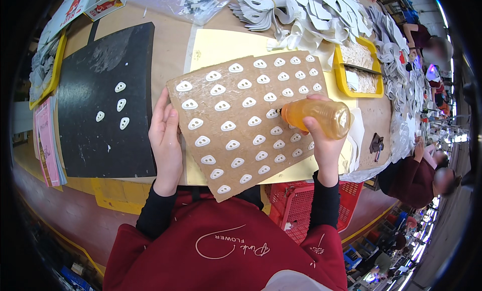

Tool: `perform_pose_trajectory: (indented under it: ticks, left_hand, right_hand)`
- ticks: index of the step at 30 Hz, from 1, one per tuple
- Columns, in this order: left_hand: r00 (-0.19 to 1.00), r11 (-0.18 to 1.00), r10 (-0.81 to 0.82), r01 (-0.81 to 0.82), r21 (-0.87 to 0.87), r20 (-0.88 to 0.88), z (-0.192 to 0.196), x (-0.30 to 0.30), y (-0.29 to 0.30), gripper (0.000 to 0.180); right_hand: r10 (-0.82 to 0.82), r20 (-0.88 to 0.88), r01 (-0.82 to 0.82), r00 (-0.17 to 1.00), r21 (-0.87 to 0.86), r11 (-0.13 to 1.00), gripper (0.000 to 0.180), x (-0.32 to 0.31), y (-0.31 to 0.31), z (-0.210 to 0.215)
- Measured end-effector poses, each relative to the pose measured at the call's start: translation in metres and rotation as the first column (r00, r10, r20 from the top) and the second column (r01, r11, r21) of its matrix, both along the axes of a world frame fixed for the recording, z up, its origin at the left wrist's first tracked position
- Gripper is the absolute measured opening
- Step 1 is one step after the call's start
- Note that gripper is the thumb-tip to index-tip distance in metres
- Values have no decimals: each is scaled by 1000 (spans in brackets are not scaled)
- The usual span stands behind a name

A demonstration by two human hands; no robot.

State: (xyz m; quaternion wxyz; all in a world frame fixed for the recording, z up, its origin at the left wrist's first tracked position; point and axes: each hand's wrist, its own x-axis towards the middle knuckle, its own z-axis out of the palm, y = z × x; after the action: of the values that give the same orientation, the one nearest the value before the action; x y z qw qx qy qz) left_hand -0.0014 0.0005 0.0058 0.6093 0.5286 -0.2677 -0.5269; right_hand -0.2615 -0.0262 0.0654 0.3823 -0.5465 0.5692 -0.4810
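My left hand (166,140) grips the left edge of a brown cardboard sheet (211,116), thumb on top. Rows of small white pieces (228,125), rounded triangles each with two holes, lie across the sheet. In my right hand (325,153) is a clear squeeze bottle (326,116) of amber liquid, tipped on its side. Its dark nozzle tip points left and is at or just above a piece right of the sheet's middle; whether they touch I cannot tell. The bottle and hand hide some pieces near the right edge.
A black board (80,135) on the left carries several more white pieces. Pale yellow sheets (213,42) lie under the cardboard. A yellow tray (377,89) stands at the far right, beside grey-white cut parts (321,12). Below the table edge is a red basket (291,205).
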Motion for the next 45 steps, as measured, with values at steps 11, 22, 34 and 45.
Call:
perform_pose_trajectory:
  ticks: [11,22,34,45]
  left_hand:
    - [1000,1000,2,-2,12,4,0,0,0,47]
    - [999,999,-20,19,29,46,2,2,1,47]
    - [1000,998,-24,23,56,14,7,3,3,48]
    - [990,999,-40,40,3,-135,-7,8,5,42]
  right_hand:
    - [7,-17,-7,1000,-54,999,49,-8,16,-9]
    - [93,25,-91,995,-68,993,58,-1,27,-22]
    - [-54,815,146,576,-37,989,78,-49,12,23]
    - [-169,379,144,910,94,985,61,-85,23,26]
